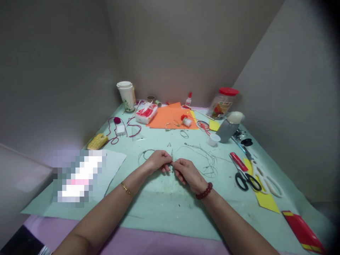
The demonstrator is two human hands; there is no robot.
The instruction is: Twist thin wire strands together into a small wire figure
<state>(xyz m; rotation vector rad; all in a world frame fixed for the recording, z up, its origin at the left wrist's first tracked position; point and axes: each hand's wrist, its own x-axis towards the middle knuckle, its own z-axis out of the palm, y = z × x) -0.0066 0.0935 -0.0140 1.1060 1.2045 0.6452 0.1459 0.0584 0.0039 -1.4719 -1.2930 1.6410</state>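
Observation:
My left hand (160, 161) and my right hand (187, 172) meet at the middle of the table, fingertips pinched close together on thin greenish cord. Only a short dark tip of it shows above the fingers; the rest between them is too small to make out. Loops of the same thin cord (211, 164) lie loose to the right of my right hand. Another coil of cord (143, 154) rests behind my left wrist. Tiny scraps (169, 144) are scattered just beyond the fingertips.
Black-handled scissors (247, 181), white-handled scissors (265, 179) and a red-handled cutter (238, 162) lie at right. A grey bottle (228, 129), small white cup (213, 140) and red-lidded jar (221, 102) stand behind. Orange paper (166, 118), a tissue pack (146, 113) and tumbler (126, 96) are at the back.

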